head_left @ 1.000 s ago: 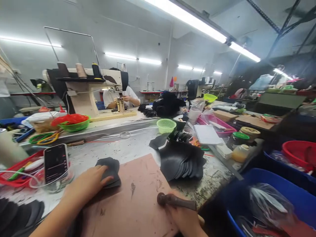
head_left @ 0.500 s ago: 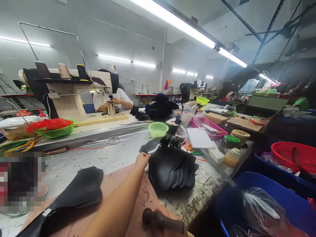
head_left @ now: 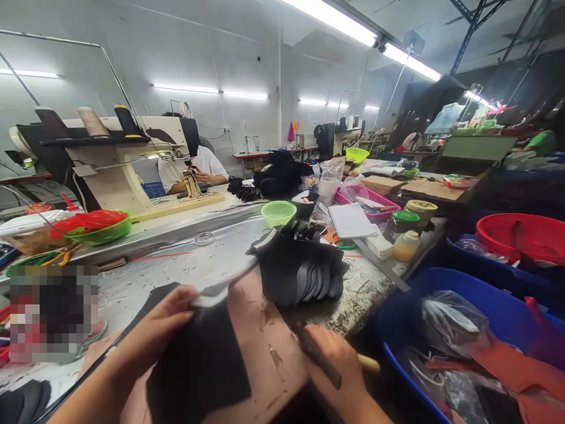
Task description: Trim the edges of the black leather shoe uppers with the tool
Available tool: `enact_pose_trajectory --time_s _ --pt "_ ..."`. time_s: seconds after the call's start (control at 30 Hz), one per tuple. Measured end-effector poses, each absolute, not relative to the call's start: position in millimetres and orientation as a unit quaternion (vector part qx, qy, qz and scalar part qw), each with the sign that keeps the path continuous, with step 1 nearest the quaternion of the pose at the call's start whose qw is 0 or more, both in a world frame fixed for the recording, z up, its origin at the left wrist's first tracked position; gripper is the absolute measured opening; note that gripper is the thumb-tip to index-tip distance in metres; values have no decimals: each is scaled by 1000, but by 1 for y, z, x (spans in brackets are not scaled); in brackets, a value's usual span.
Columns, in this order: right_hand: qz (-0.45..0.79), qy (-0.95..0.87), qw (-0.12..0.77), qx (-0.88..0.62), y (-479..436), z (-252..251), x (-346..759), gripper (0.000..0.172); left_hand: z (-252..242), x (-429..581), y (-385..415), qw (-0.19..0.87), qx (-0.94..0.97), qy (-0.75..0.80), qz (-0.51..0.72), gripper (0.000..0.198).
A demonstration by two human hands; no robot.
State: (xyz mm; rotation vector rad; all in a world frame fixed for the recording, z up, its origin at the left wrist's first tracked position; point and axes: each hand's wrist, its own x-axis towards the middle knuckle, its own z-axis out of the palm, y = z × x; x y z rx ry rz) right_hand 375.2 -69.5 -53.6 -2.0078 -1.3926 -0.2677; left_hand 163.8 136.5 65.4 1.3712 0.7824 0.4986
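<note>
My left hand (head_left: 174, 309) pinches the upper edge of a black leather piece (head_left: 200, 359), where a pale strip shows. The piece is slightly blurred and lies over a pinkish board (head_left: 276, 347). In my right hand (head_left: 338, 359) is a hammer (head_left: 318, 353), its dark head lying across the fingers and its wooden handle poking out to the right. Beyond the board rests a fanned stack of black leather pieces (head_left: 302, 271). More black pieces (head_left: 24, 400) lie at the lower left.
A green basket (head_left: 278, 213), notebook (head_left: 353, 221) and jars (head_left: 405, 244) stand behind the stack. To the right are a blue tub (head_left: 397, 347) with plastic bags and scraps, and a red basin (head_left: 521, 235). A person (head_left: 205, 168) works behind a sewing machine (head_left: 101, 168).
My left hand has come from the stack back toward me, bringing a black piece over the board. My right hand, with the hammer, has come further into view. The view has shifted slightly.
</note>
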Motion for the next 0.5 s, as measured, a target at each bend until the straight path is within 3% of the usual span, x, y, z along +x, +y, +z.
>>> enact_pose_trajectory --time_s 0.1,0.23,0.4,0.5 --pt "-152 -538 235 -795 -84 -64 396 36 29 126 121 597 712 355 107 20" --pt "-192 -493 162 -833 -89 -74 410 38 -6 110 102 394 847 352 57 32" --pt "-187 -563 278 -756 -74 -46 371 38 -17 113 78 126 913 362 139 35" --pt "-92 -702 346 -615 -53 -28 328 31 -20 119 65 52 922 353 152 38"
